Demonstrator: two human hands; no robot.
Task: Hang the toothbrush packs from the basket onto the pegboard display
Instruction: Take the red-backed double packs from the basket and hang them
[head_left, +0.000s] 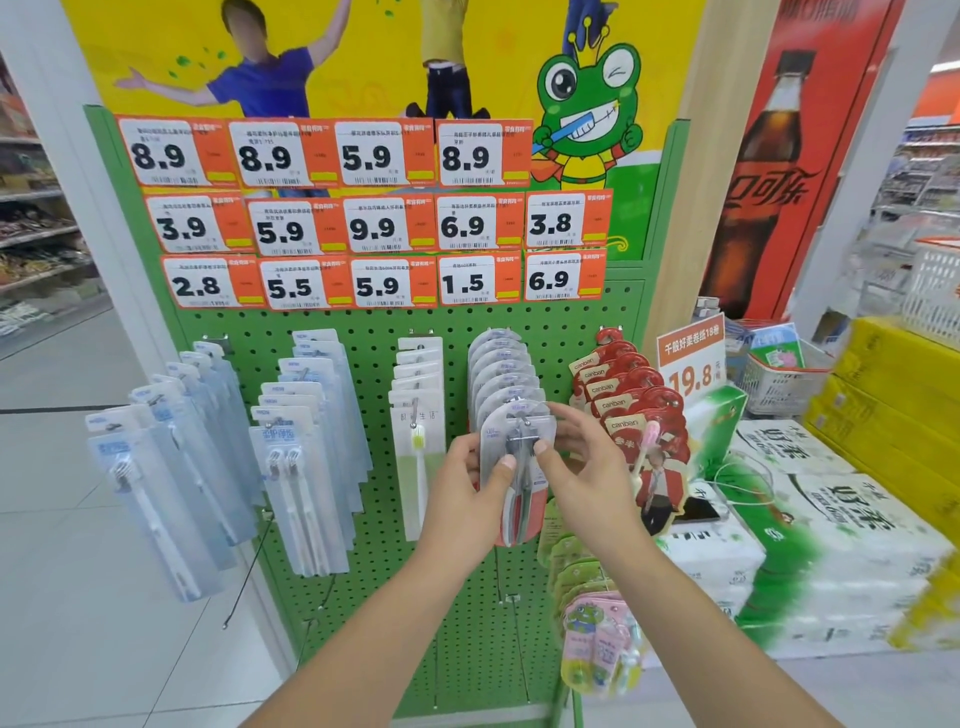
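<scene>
**Seating the front pack on its peg**

While the blue-carded toothbrush packs (156, 467) and the twin-brush packs (301, 457) hang settled on the left of the green pegboard (374, 332), the work sits further right. Past the white single-brush packs (418, 431), the left hand (467, 488) pinches the front clear rounded toothbrush pack (514, 467) by its left edge, thumb laid across the face, fingers curled behind. The pack is at the outer end of the peg that carries a row of like packs (501, 364); I cannot tell if its hang hole is already over the tip. The right hand (571, 457) grips the right edge with thumb and forefinger, the other fingers spread loosely.

To do this well, I judge the pack should be kept square to the peg, the hole slid over the upturned tip, then pushed back against its neighbours. Both hands should ease off together so it does not swing into the red canban packs (628, 405) just beside. The basket is not in view.
</scene>
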